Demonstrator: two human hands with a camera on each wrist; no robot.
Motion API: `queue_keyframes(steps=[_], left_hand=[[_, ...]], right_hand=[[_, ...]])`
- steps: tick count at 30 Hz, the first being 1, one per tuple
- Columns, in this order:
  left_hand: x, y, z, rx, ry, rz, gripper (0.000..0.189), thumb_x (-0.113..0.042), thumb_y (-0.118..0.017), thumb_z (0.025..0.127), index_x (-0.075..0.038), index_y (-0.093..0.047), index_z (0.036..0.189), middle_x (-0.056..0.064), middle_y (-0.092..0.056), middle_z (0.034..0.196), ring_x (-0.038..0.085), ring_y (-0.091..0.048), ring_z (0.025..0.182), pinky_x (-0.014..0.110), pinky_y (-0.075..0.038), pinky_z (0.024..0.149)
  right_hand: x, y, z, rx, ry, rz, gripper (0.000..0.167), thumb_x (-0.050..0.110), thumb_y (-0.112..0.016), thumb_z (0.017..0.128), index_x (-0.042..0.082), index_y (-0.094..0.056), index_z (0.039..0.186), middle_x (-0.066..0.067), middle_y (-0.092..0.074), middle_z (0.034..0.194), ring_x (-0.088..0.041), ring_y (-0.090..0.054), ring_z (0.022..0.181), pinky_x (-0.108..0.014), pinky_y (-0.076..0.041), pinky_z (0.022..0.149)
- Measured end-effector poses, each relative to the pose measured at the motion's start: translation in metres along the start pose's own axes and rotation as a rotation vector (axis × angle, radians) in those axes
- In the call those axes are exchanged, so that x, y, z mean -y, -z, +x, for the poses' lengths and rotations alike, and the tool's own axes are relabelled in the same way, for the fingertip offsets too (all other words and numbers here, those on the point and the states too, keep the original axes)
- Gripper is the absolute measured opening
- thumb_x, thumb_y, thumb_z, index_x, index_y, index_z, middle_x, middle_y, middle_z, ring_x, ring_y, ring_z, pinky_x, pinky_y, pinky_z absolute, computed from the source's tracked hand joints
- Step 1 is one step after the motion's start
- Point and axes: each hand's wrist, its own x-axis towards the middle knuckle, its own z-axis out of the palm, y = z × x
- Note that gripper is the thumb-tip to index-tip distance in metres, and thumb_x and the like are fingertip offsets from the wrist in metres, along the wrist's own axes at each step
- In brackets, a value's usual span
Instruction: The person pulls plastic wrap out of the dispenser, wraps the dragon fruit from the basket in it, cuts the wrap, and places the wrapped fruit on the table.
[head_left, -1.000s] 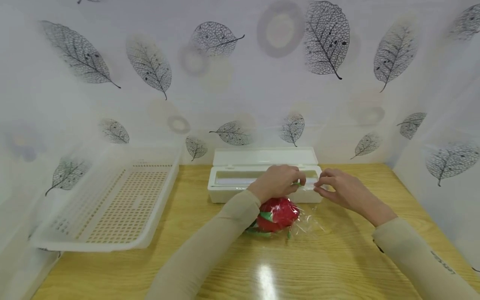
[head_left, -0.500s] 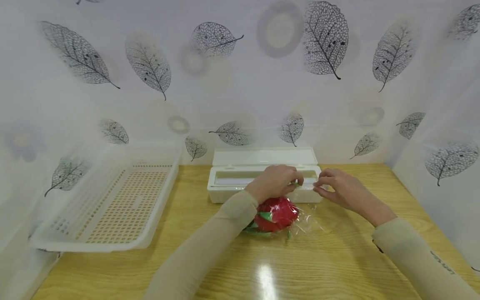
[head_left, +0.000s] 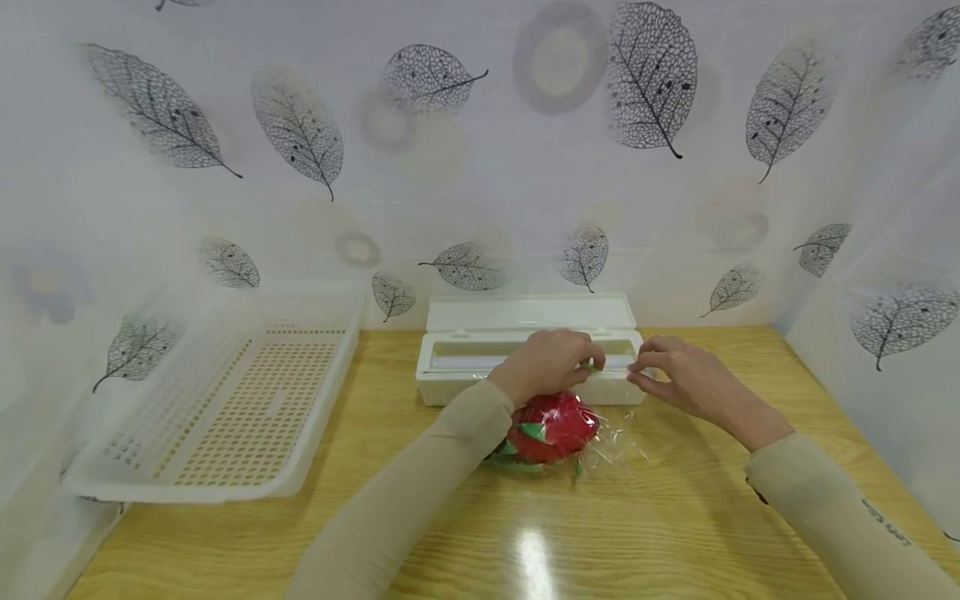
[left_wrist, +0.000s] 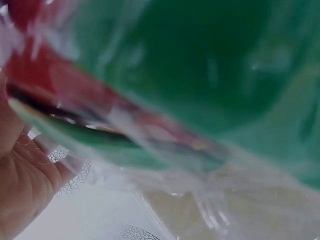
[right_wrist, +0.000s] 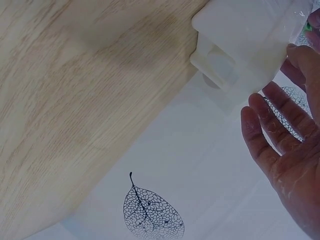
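In the head view, a white cling film dispenser (head_left: pixel 525 390) stands with its lid raised against the back, a pale roll inside. At its front edge my left hand (head_left: pixel 551 362) pinches a small green slider (head_left: pixel 589 367). My right hand (head_left: pixel 686 379) is at the dispenser's right end, its thumb and forefinger pinching the clear film there. The right wrist view shows this hand (right_wrist: pixel 295 135) with its other fingers spread beside the dispenser (right_wrist: pixel 245 40). Under my left wrist lies a red, rounded thing with green leaf-like parts (head_left: pixel 558 427), wrapped in clear film; it fills the left wrist view, blurred.
A white perforated plastic basket (head_left: pixel 318 421) stands on the left side of the wood-grain table (head_left: pixel 637 533). A white sheet with leaf prints (head_left: pixel 480 192) hangs behind the table and along both sides. Loose film (head_left: pixel 618 446) trails right of the red thing.
My left hand has slid slightly to the left along the dispenser's front edge with the green slider. The right hand stays at the right end.
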Motion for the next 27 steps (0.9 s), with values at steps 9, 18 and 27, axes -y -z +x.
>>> queue_keyframes(steps=[9, 18, 27], left_hand=[[0.0004, 0.0008, -0.0026, 0.0, 0.011, -0.014, 0.023, -0.023, -0.062, 0.102, -0.024, -0.073, 0.122, -0.006, -0.074, 0.119, 0.011, -0.069, 0.103, 0.027, -0.056, 0.093], [0.002, 0.0019, -0.0069, 0.0, 0.02, -0.039, 0.024, -0.021, -0.062, 0.102, -0.024, -0.073, 0.122, -0.005, -0.074, 0.117, 0.01, -0.068, 0.102, 0.026, -0.055, 0.093], [0.0021, 0.0021, -0.0084, -0.006, 0.019, -0.038, 0.024, -0.021, -0.061, 0.101, -0.024, -0.073, 0.122, -0.006, -0.073, 0.117, 0.009, -0.067, 0.101, 0.025, -0.055, 0.091]], right_hand=[[-0.0007, -0.0004, 0.0004, 0.011, -0.005, 0.0, 0.01, 0.01, -0.086, 0.078, 0.014, -0.079, 0.084, 0.001, -0.068, 0.086, -0.012, -0.062, 0.071, -0.031, -0.054, 0.06], [-0.0001, -0.001, 0.0025, 0.017, -0.004, 0.01, 0.009, 0.011, -0.086, 0.079, 0.014, -0.079, 0.083, 0.001, -0.068, 0.085, -0.011, -0.062, 0.07, -0.03, -0.053, 0.059], [0.0028, 0.0009, 0.001, 0.035, -0.023, 0.011, 0.008, 0.011, -0.085, 0.079, 0.012, -0.079, 0.084, -0.001, -0.069, 0.087, -0.016, -0.064, 0.071, -0.031, -0.054, 0.06]])
